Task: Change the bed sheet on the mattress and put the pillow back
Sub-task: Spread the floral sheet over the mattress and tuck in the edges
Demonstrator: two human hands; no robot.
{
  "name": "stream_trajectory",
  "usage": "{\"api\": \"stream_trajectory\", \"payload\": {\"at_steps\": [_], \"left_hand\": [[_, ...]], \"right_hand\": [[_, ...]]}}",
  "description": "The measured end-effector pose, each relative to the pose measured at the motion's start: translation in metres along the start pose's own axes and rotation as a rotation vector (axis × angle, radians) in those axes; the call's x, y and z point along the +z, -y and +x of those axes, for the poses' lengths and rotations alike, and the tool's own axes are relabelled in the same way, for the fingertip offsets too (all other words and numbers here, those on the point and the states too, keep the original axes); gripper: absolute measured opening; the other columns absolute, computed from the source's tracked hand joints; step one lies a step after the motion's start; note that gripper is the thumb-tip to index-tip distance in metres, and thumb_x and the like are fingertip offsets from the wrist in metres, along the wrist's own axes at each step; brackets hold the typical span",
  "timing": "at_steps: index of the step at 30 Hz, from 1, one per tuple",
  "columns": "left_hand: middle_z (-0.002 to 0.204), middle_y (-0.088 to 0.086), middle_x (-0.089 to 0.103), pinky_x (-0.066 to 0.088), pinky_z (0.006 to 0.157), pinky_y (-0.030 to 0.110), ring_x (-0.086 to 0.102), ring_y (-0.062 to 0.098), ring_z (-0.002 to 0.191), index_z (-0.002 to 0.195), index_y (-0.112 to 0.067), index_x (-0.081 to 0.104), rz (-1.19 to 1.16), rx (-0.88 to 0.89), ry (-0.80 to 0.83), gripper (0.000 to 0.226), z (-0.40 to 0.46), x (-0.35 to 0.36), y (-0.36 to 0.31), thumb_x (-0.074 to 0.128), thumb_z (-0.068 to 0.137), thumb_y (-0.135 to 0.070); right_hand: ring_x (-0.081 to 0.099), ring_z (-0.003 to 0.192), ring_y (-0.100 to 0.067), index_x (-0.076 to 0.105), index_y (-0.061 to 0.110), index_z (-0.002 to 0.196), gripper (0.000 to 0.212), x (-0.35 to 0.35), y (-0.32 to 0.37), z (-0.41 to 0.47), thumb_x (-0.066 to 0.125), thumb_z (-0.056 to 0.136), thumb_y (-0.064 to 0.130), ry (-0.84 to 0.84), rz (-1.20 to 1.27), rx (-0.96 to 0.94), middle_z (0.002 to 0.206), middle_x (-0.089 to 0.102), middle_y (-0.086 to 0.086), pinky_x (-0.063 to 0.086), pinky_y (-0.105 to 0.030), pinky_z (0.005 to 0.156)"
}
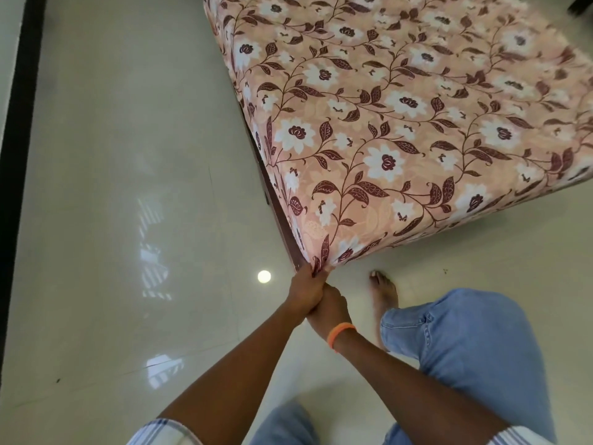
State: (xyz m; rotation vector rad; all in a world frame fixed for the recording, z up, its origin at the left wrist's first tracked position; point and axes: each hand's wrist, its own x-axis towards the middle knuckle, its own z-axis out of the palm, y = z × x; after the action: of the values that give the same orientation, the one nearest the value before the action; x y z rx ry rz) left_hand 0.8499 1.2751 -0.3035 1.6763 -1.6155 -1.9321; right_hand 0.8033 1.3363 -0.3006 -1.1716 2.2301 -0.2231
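Observation:
A peach bed sheet (401,123) with white flowers and maroon leaves lies spread over the mattress and hangs down its sides. At the near corner the cloth is bunched into a point. My left hand (305,289) grips that bunched corner of the sheet just below the mattress corner. My right hand (330,308), with an orange band on its wrist, is curled directly behind the left one; whether it holds cloth too is hidden. A strip of dark wooden bed frame (282,220) shows under the sheet on the left side. No pillow is in view.
Glossy cream floor tiles (128,187) stretch to the left of the bed, with a black strip (19,123) along the far left. My bare foot (383,293) and jeans-clad knee (465,348) are beside the bed's near corner.

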Motion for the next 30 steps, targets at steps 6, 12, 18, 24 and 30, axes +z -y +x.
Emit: {"api": "stream_trajectory", "payload": {"at_steps": [6, 12, 18, 24, 30], "left_hand": [[0.095, 0.012, 0.072, 0.055, 0.085, 0.045, 0.068, 0.029, 0.091, 0.096, -0.01, 0.073, 0.068, 0.052, -0.02, 0.028, 0.013, -0.012, 0.025, 0.057, 0.098, -0.032], [0.066, 0.003, 0.062, 0.048, 0.054, 0.028, 0.056, 0.018, 0.061, 0.077, -0.013, 0.066, 0.006, -0.061, 0.086, 0.025, 0.018, -0.014, 0.023, 0.069, 0.091, -0.033], [0.07, 0.012, 0.068, 0.056, 0.053, 0.019, 0.063, 0.012, 0.051, 0.085, 0.002, 0.068, -0.621, -0.373, 0.001, 0.005, 0.023, -0.011, 0.014, 0.073, 0.084, 0.0], [0.07, 0.013, 0.067, 0.06, 0.057, 0.027, 0.067, 0.019, 0.055, 0.074, 0.001, 0.066, -0.529, -0.385, -0.189, 0.015, 0.034, -0.01, -0.001, 0.075, 0.076, 0.013], [0.089, 0.01, 0.066, 0.046, 0.06, 0.032, 0.062, 0.029, 0.074, 0.093, -0.005, 0.067, -0.001, -0.197, -0.383, 0.02, 0.042, 0.0, -0.005, 0.079, 0.077, -0.008]], "right_hand": [[0.057, 0.099, -0.024, 0.074, 0.009, 0.106, 0.021, 0.008, -0.005, -0.002, 0.064, 0.088, 0.015, -0.07, 0.161, 0.073, 0.107, 0.062, -0.011, 0.05, -0.032, 0.08], [0.066, 0.065, -0.027, 0.071, 0.0, 0.088, 0.008, -0.006, -0.011, 0.014, 0.064, 0.085, -0.004, -0.049, 1.166, 0.823, 0.076, 0.07, -0.019, 0.057, -0.036, 0.065], [0.06, 0.07, -0.021, 0.061, 0.002, 0.089, 0.016, -0.023, -0.01, 0.04, 0.051, 0.089, -0.011, -0.133, 1.426, 0.749, 0.074, 0.063, -0.009, 0.053, -0.032, 0.069], [0.062, 0.103, -0.026, 0.054, 0.012, 0.12, 0.047, -0.007, -0.016, 0.045, 0.059, 0.082, -0.015, -0.101, 1.626, 0.788, 0.107, 0.067, -0.014, 0.045, -0.046, 0.101], [0.062, 0.086, -0.023, 0.066, 0.008, 0.088, 0.016, -0.01, -0.023, 0.058, 0.064, 0.086, -0.008, 0.062, 1.416, 0.803, 0.09, 0.067, -0.009, 0.053, -0.044, 0.091]]}}
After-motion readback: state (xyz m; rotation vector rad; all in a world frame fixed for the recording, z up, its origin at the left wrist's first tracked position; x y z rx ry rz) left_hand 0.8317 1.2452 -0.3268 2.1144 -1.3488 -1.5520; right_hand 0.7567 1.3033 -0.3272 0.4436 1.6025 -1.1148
